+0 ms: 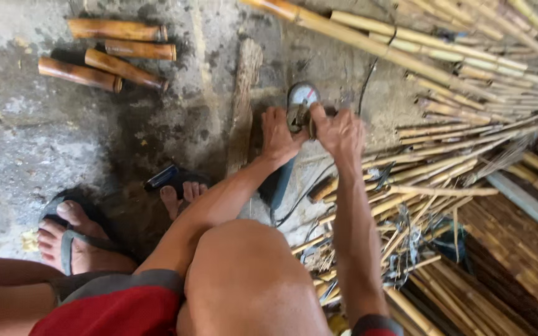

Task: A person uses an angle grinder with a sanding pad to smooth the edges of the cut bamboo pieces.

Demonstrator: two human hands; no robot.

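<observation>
we see pale yellow bamboo poles with darker rings at the joints, four short brown bamboo pieces, mottled grey concrete floor with dark stains. grinder has a grey-white disc and dark teal body, black cord. shorts red with grey band, sandal grey-black, plank dull brown.

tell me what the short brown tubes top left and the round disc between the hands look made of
Short tubes: apparently bamboo, with visible nodes, hollow ends and a glossy brown skin. Disc: probably a hard abrasive or metal wheel, flat, matte and pale grey; the left hand and right hand partly hide it.
</observation>
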